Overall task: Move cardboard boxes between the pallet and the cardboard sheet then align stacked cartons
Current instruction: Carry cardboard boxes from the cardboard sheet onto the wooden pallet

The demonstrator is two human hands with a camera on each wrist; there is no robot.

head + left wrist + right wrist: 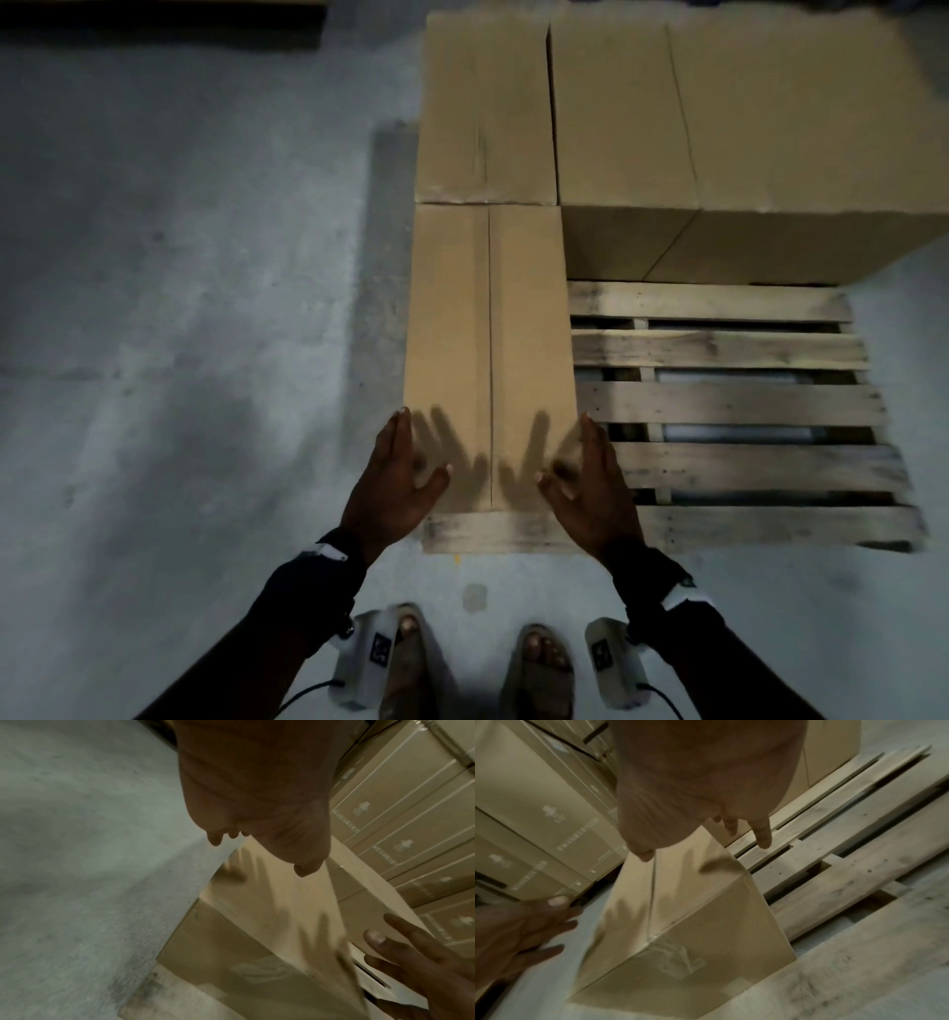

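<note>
Hovering over the near end of a long cardboard box [490, 360], the left hand [395, 488] and the right hand [590, 493] are both spread with fingers straight, one at each top edge of the carton; shadows fall on the cardboard under the palms, and neither hand has hold of anything; whether the fingers touch the box sides cannot be told. The box lies on the wooden pallet [729, 406], directly between the hands and running away from them; beyond its far end sits a second carton [485, 108], end to end with it; a larger box [744, 128] stands past the right hand. Bare pallet slats lie just beside the right hand; grey concrete floor [179, 308] spreads outside the left hand.
</note>
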